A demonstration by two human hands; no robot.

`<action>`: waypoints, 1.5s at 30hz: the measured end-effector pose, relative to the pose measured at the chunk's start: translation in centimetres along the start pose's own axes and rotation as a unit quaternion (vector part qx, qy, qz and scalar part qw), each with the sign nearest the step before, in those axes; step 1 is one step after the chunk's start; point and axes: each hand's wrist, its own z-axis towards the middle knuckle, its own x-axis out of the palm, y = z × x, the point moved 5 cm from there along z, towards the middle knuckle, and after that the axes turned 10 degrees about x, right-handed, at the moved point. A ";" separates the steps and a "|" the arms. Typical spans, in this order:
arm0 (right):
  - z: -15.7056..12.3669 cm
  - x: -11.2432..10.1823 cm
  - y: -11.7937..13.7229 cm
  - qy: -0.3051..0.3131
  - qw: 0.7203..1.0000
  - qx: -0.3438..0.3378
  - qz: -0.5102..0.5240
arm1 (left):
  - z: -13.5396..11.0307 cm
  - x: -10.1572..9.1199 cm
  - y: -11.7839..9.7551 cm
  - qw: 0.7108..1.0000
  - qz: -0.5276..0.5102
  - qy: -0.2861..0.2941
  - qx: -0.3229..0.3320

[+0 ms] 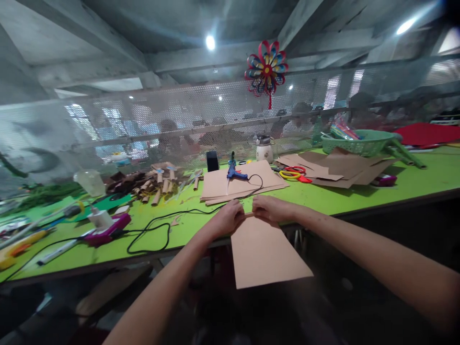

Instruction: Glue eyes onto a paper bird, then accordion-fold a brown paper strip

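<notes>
A sheet of brown kraft paper (268, 254) hangs over the table's front edge toward me. Its far edge is pinched by my left hand (230, 216) and my right hand (271, 208), set a short gap apart. That edge looks narrowly folded or rolled between the fingers. Just beyond my hands lies a stack of brown sheets (215, 188), with a blue glue gun (235, 173) resting on it. The glue gun's black cord (187, 211) trails left across the table.
Red and yellow scissors (294, 173) lie right of the stack beside more brown paper (345, 167). A green basket (362, 143) stands behind. Leftward are short brown paper rolls (156, 196), a purple power strip (108, 231) and a plastic cup (89, 182). A perforated metal screen (201, 115) rises behind the table.
</notes>
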 end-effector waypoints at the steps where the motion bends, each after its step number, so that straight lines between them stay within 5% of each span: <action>1: -0.1 -0.1 -0.1 0.003 1.000 0.002 0.001 | 0.0 -0.1 0.0 1.000 -0.005 0.003 -0.001; 21: -3.1 -1.3 -1.3 -0.030 0.995 0.000 -0.096 | -1.6 -2.3 -1.4 0.996 0.038 0.081 -0.005; 35: -3.8 -1.1 1.0 -0.002 0.954 -0.075 -0.291 | -2.1 -2.5 -3.4 0.977 0.169 0.128 0.027; 39: -3.6 -1.0 1.6 0.010 0.945 -0.079 -0.317 | -1.2 -2.8 -4.0 0.974 0.185 0.130 0.026; 45: -3.7 -0.7 1.5 0.007 0.945 -0.054 -0.324 | 2.5 -1.6 -2.3 0.979 0.153 0.120 -0.059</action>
